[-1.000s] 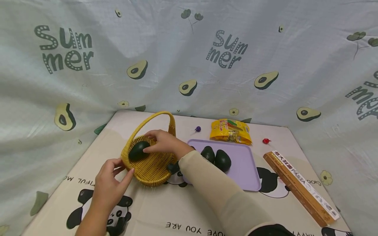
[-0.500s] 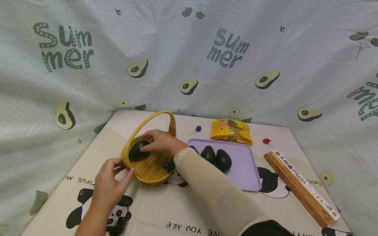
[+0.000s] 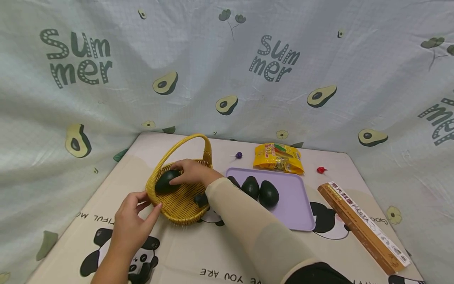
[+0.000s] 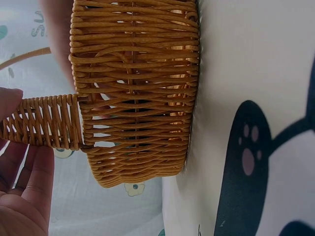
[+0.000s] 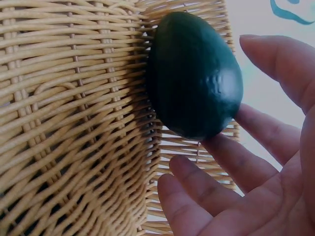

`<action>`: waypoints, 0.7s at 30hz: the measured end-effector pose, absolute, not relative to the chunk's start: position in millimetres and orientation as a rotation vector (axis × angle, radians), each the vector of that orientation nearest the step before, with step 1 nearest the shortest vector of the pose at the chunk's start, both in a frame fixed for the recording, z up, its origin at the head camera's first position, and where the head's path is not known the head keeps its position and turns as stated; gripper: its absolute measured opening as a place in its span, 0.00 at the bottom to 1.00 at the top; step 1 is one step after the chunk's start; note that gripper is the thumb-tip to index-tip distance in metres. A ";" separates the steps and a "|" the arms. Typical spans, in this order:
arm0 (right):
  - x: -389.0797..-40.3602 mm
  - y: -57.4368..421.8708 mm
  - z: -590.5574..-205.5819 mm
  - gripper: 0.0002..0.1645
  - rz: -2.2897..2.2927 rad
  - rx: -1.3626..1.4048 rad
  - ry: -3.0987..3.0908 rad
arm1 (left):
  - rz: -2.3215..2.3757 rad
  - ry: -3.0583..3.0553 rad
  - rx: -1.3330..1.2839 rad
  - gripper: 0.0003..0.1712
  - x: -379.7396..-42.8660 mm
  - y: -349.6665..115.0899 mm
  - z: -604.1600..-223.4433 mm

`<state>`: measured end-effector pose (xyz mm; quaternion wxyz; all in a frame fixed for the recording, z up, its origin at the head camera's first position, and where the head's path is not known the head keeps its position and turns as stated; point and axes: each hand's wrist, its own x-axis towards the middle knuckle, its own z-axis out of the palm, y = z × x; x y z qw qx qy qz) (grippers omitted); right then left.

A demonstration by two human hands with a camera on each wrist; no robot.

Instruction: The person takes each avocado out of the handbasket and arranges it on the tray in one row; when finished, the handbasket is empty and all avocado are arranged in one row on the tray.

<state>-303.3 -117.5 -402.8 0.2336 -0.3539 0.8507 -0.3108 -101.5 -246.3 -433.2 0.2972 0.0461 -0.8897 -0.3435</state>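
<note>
A yellow wicker basket [image 3: 184,201] with an arched handle stands on the left of the table. My left hand [image 3: 132,221] holds it at the near left, and in the left wrist view its thumb and fingers lie on either side of the handle's base [image 4: 47,120]. Inside, a dark green avocado [image 3: 166,182] rests against the left wall. My right hand [image 3: 193,172] reaches in over the rim. Seen from the right wrist, its fingers are spread and relaxed, with fingertips [image 5: 214,142] at the avocado's lower side and the thumb apart from it.
Several avocados [image 3: 268,194] lie on a purple tray [image 3: 298,215], partly behind the right sleeve. Behind it sits a yellow snack bag [image 3: 278,158]. A purple lollipop [image 3: 239,155], a red lollipop [image 3: 321,170] and a long pasta box [image 3: 363,227] lie around. A printed curtain [image 3: 227,67] borders the table.
My right forearm has shifted slightly left and down, uncovering more of an avocado on the tray. The avocado in the basket and my left hand have stayed nearly still.
</note>
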 end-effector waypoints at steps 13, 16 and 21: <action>-301.1 -128.9 -411.3 0.30 -0.879 -0.954 2.380 | -0.896 -2.348 0.092 0.30 -102.2 -247.0 -433.1; -300.2 -130.7 -411.3 0.27 -0.885 -0.955 2.385 | -0.896 -2.346 0.088 0.30 -101.9 -247.3 -433.0; -299.4 -133.0 -411.8 0.26 -0.873 -0.946 2.401 | -0.894 -2.352 0.094 0.29 -101.6 -247.3 -432.6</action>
